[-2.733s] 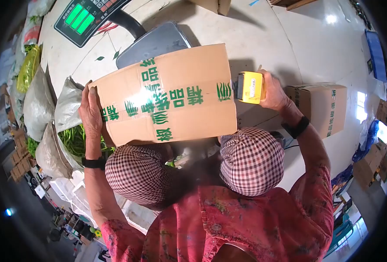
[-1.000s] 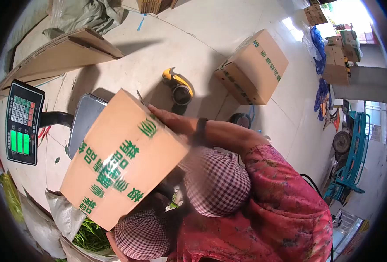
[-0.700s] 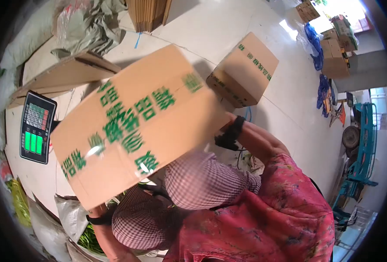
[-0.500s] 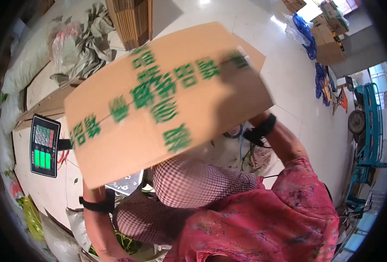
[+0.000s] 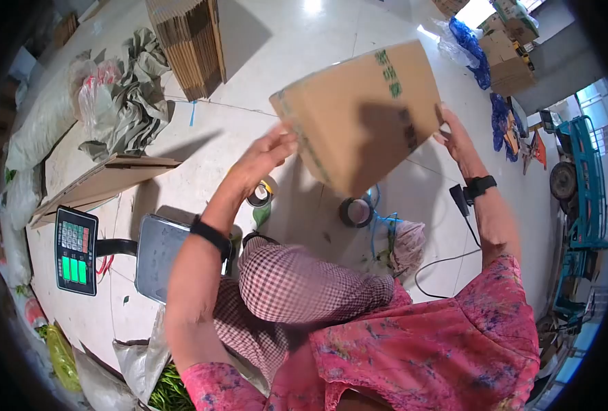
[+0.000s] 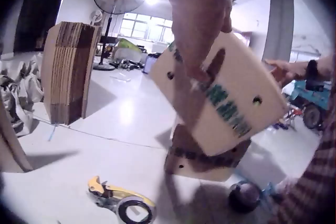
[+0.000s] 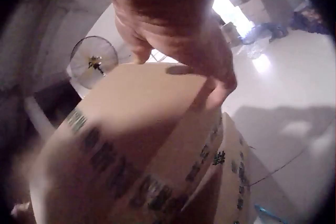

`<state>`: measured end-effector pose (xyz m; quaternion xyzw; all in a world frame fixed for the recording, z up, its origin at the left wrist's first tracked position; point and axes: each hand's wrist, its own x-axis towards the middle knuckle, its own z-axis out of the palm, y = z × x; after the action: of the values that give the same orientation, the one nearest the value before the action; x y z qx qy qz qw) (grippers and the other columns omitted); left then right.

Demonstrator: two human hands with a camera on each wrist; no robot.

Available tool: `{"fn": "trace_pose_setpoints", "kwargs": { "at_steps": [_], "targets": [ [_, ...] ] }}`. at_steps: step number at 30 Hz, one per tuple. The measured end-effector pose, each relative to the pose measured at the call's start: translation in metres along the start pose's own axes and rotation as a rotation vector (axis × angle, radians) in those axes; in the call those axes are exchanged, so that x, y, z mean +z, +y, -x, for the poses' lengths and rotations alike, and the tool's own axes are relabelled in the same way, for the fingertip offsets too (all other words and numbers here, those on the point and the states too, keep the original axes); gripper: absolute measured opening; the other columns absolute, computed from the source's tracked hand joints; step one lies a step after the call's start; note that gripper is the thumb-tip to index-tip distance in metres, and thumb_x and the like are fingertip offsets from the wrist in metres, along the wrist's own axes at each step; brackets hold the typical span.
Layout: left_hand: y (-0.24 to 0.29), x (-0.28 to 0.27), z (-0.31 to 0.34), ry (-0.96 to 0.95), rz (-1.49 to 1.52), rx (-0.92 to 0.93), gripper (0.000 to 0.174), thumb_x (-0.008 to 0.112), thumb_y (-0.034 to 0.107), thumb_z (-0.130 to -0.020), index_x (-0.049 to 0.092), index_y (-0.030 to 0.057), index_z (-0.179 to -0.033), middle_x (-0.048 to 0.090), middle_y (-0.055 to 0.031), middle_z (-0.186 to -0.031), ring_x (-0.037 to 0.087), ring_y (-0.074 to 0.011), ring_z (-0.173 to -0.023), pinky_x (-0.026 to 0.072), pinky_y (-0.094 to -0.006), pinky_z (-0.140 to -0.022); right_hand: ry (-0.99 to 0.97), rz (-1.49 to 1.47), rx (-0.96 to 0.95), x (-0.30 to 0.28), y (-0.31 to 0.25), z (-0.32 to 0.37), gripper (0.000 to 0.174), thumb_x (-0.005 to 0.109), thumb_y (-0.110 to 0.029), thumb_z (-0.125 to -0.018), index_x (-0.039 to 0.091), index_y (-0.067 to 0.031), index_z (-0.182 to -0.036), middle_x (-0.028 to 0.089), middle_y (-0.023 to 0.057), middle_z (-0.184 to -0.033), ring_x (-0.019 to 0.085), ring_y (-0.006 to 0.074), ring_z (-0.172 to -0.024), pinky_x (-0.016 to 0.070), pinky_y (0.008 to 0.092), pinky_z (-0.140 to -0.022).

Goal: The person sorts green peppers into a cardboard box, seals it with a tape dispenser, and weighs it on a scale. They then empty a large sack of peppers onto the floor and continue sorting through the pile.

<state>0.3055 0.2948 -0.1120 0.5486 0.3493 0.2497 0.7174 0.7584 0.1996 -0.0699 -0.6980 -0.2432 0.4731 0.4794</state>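
A cardboard box with green printed characters is held up and tilted between both hands in front of the knees. My left hand grips its left end, with fingers near the top edge in the left wrist view. At the opposite end, my right hand holds the box by its edge, thumb and fingers on either side of the corner. A second printed box stands on the floor beneath and behind the held one; the held box hides it in the head view. A yellow tape dispenser lies on the floor to the left.
A scale with a lit display and grey platform stands left of the knees. Stacked flat cartons and a leaning cardboard sheet are farther left. A dark roll and a cable lie on the floor.
The right hand held the tape dispenser 2.7 s ago; it was on the floor by 1.0 s ago. Since then both hands have lifted the box off the lap and carried it forward.
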Motion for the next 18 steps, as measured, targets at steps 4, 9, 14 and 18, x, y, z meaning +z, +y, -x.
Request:
{"fn": "trace_pose_setpoints", "kwargs": {
  "at_steps": [4,9,14,18],
  "targets": [
    [-0.058,0.022,-0.012,-0.149,-0.425,0.059,0.086,0.072,0.029,-0.087,0.021,0.0164,-0.156,0.041,-0.0206,-0.149,0.044,-0.0355,-0.134,0.0405,-0.0443,-0.107,0.38,0.728,-0.572,0.052,0.018,-0.041,0.068,0.067,-0.05,-0.087,0.051,-0.0054,-0.134,0.05,0.0198,-0.136,0.049,0.0368,-0.127,0.0458,0.0486,-0.099],
    [-0.062,0.002,-0.014,-0.114,-0.373,-0.027,0.077,0.07,0.028,-0.089,0.03,0.013,-0.153,0.043,-0.0214,-0.146,0.048,-0.0331,-0.13,0.0417,-0.0406,-0.106,0.344,1.029,-0.886,0.077,0.001,-0.067,0.057,0.069,-0.04,-0.085,0.054,-0.006,-0.129,0.049,0.025,-0.135,0.047,0.045,-0.123,0.0395,0.053,-0.1],
    [-0.043,0.008,0.008,-0.209,-0.245,-0.088,0.059,0.064,0.023,-0.094,0.042,0.0089,-0.146,0.056,-0.0183,-0.133,0.055,-0.0231,-0.119,0.048,-0.0356,-0.096,0.071,1.147,-1.113,0.19,0.009,0.02,0.056,0.075,-0.028,-0.077,0.058,-0.0047,-0.125,0.049,0.0213,-0.136,0.042,0.04,-0.127,0.038,0.0533,-0.1],
    [0.007,-0.012,0.037,-0.074,-0.189,-0.116,0.05,0.061,0.021,-0.096,0.047,0.0056,-0.141,0.063,-0.014,-0.124,0.06,-0.0183,-0.108,0.05,-0.0314,-0.089,-0.069,1.234,-1.245,0.249,0.015,0.048,0.062,0.073,-0.027,-0.077,0.053,-0.0065,-0.131,0.046,0.0171,-0.137,0.041,0.0358,-0.129,0.0366,0.0503,-0.1]
  ]
}}
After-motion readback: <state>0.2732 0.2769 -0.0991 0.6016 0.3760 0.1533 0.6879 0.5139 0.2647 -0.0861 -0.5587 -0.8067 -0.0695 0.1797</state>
